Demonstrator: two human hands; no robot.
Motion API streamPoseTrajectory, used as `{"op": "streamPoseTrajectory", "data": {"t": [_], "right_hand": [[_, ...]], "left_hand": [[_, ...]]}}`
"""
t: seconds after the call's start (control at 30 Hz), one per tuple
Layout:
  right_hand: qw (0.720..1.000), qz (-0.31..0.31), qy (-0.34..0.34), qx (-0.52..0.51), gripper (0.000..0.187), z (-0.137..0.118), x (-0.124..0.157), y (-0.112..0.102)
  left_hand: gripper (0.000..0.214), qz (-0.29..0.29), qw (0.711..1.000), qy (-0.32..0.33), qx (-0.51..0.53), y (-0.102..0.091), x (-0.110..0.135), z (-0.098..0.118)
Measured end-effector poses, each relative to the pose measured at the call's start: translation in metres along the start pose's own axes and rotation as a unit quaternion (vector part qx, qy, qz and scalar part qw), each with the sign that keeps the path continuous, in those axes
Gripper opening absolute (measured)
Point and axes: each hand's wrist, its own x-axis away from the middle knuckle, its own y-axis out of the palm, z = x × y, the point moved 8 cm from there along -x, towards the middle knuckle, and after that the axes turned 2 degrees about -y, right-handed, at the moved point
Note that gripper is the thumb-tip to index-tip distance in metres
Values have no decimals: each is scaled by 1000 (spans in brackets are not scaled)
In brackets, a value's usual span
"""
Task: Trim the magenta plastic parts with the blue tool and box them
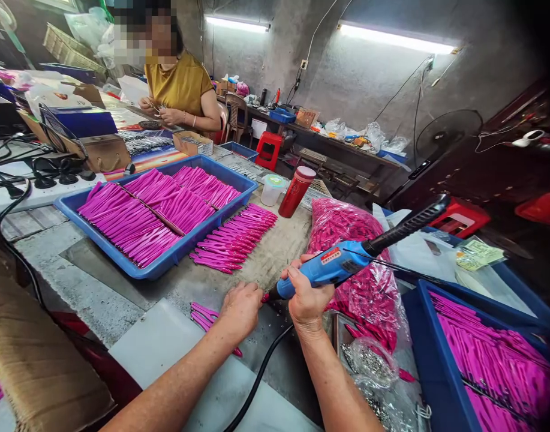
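Driving a screw seems to be the step in hand, judging by the tool's tip set to a small part. On the far left, a white power strip (29, 187) lies beside a blue tray (153, 273) filled with magenta handles (131, 222). Beyond it, a person in a mustard top (180, 90) works with both hands raised. Right of the tray, a row of finished-looking magenta pieces (232, 240) lies on the worktop; nearer, a few loose handles (203, 315) rest beside the left hand (241, 309). Its fingers are closed on a red-tipped piece (266, 297), mostly hidden beneath them, at the centre. The right hand (311, 295) grips a blue electric screwdriver (328, 264), tilted, its tip at that piece. The next move calls for keeping tip and piece aligned, fingers clear of the bit. A black cable (266, 372) runs between the forearms and could snag. Farther back stands a red bottle (295, 195); to the right, a plastic bag of red parts (346, 225) crowds the screwdriver, with small metal hardware (371, 362) nearer and a blue bin (430, 366) rightmost.
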Motion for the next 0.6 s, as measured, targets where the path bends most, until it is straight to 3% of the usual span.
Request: {"op": "streamPoseTrajectory", "data": {"t": [0.17, 0.47, 0.6], "right_hand": [[1000, 2, -7, 20, 31, 0, 2, 9], [995, -71, 31, 65, 32, 20, 0, 21], [996, -71, 28, 50, 33, 13, 1, 22]], "left_hand": [[22, 0, 1000, 2, 10, 2, -2, 0], [29, 11, 1000, 17, 21, 6, -4, -1], [25, 10, 1000, 14, 13, 4, -2, -1]]}}
